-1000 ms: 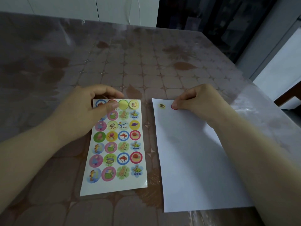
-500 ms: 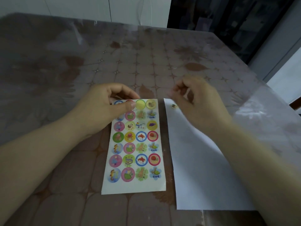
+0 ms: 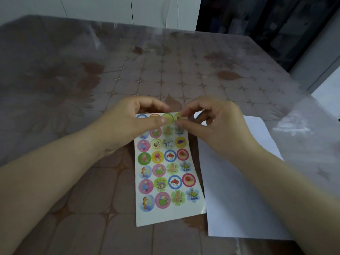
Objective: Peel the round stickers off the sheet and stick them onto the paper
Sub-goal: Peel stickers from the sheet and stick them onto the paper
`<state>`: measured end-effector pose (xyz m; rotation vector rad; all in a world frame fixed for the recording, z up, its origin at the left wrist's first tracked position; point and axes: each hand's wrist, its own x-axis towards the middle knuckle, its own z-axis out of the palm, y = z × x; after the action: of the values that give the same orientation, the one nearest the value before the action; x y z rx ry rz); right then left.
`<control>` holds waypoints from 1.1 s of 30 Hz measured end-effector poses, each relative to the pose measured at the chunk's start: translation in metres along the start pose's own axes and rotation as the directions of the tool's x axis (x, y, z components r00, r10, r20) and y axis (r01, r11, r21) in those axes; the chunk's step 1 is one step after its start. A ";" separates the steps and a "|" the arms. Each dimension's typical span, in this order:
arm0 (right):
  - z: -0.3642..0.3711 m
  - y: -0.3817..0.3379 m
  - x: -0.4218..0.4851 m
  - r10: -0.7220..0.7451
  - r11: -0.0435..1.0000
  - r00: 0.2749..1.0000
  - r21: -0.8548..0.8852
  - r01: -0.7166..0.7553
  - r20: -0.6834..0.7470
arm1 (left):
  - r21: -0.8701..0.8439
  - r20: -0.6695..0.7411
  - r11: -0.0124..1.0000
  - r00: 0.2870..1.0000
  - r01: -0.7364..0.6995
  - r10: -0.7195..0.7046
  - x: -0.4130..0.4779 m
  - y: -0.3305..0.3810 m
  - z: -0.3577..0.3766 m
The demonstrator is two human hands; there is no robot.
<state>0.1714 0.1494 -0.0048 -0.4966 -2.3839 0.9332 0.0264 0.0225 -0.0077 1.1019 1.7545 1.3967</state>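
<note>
A sticker sheet [image 3: 170, 214] with several colourful round stickers lies on the table in front of me. My left hand [image 3: 127, 126] holds its top left part, thumb pressed on the top row. My right hand [image 3: 211, 126] has come over the sheet's top right corner, and its thumb and forefinger pinch the yellow round sticker [image 3: 178, 117] there. To the right of the sheet lies the white paper [image 3: 242, 196]; my right hand hides its top left corner and the sticker stuck there.
The table [image 3: 165, 70] carries a brownish patterned cloth under a clear plastic cover. Its right edge runs diagonally past the paper. White cupboard doors [image 3: 95, 6] stand behind the far edge, and a dark area lies at the back right.
My right hand left the paper's top left corner and moved left to the sheet's top right sticker. The left hand stayed on the sheet. The view shifted so the sheet sits more central.
</note>
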 end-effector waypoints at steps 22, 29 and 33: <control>-0.068 0.023 0.004 0.358 0.913 0.925 0.253 -0.319 -0.124 | 0.376 -0.045 0.916 0.985 -0.137 0.166 0.001 -0.004 -0.004; -0.087 0.053 0.001 0.516 0.855 0.856 0.052 -0.516 0.009 | 0.400 -0.054 0.906 0.983 -0.141 0.177 0.000 -0.002 -0.004; -0.083 0.054 0.003 0.528 0.848 0.849 0.055 -0.526 -0.006 | 0.393 -0.073 0.909 0.981 -0.136 0.178 -0.001 -0.001 -0.005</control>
<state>0.2256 0.2310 0.0096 -1.1777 -2.2292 1.2049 0.0225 0.0200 -0.0075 1.4258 2.1229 1.2485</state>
